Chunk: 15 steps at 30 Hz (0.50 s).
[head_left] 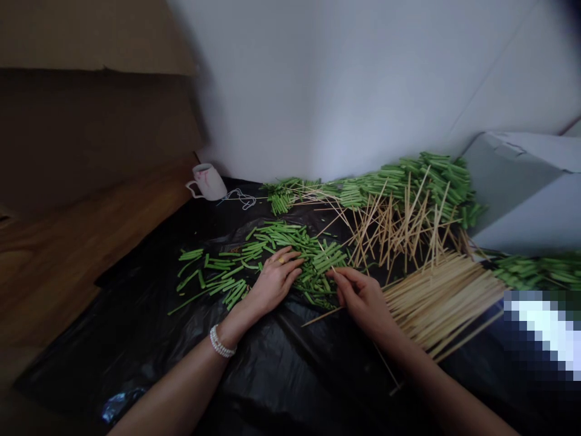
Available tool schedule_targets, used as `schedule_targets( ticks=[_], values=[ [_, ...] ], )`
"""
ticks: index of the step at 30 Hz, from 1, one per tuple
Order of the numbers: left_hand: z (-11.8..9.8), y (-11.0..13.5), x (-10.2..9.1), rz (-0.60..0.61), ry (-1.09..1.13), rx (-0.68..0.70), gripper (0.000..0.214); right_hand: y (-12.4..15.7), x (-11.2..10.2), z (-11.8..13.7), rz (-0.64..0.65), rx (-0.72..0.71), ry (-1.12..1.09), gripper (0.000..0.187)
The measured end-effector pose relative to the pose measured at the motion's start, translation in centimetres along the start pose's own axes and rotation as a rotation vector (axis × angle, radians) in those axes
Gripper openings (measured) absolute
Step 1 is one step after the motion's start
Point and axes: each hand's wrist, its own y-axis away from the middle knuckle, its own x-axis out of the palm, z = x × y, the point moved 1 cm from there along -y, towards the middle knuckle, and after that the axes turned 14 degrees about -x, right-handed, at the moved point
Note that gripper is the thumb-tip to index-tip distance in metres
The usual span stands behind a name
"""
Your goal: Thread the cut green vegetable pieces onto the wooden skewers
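My left hand, with a ring and a beaded bracelet, rests on a loose pile of cut green beans. Its fingers are stretched out over the pieces, and I see nothing gripped in them. Pinched between the thumb and fingers of my right hand is a bamboo skewer. Its thin tip shows among a row of bean pieces lying side by side just past my fingertips. Whether all of them are threaded I cannot tell. Part of the skewer is hidden by my right hand.
A thick bundle of bare skewers lies right of my right hand. Behind it are stacked skewered beans, sticks pointing towards me. A white mug and tangled string sit at the back left. Black plastic sheeting covers the surface.
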Motion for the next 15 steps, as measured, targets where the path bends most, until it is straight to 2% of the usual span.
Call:
schedule_targets(
  ticks=[5, 9, 12, 15],
  values=[
    [-0.14, 0.05, -0.33, -0.076, 0.042, -0.033, 0.015, -0.02, 0.02, -0.09, 0.011, 0.006, 0.014, 0.033],
    [-0.2, 0.22, -0.64, -0.116, -0.026, -0.163, 0.022, 0.04, 0.09, -0.22, 0.008, 0.008, 0.008, 0.034],
    [-0.25, 0.3, -0.71, -0.092, -0.033, -0.221, 0.013, 0.08, 0.19, -0.3, 0.006, 0.004, 0.007, 0.034],
    [-0.24, 0.32, -0.6, -0.048, -0.042, -0.184, 0.015, 0.11, 0.24, -0.3, 0.014, 0.001, 0.01, 0.033]
  ],
)
